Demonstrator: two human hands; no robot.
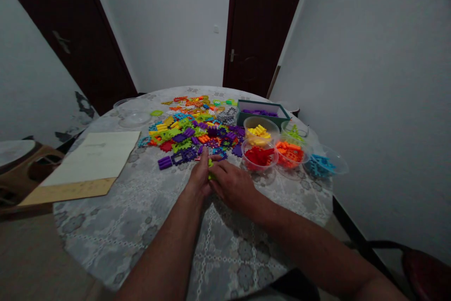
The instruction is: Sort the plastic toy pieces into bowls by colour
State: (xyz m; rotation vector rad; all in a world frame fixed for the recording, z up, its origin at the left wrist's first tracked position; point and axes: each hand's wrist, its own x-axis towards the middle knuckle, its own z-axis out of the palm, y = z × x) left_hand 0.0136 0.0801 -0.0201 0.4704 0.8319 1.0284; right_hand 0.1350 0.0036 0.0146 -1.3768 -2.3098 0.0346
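Observation:
Both of my hands meet over the near middle of the table. My left hand [201, 173] is closed, thumb up, around a lime-green plastic building piece [211, 169]. From the right, my right hand [232, 182] is closed with its fingers on the same piece, most of which they hide. Just beyond my hands spreads a heap of coloured plastic building pieces [186, 136], gear-edged plates and ribbed connectors among them. A purple ribbed piece [165, 163] joined to dark purple plates [183, 155] lies at the heap's near edge.
Right of the heap stand clear bowls of sorted pieces: yellow [259, 134], red [260, 156], orange [291, 151], blue [321, 165] and green [295, 133]. Behind them is a green box [243, 118] with purple pieces. White paper [95, 155] on a tan board [70, 190] overhangs the table's left edge.

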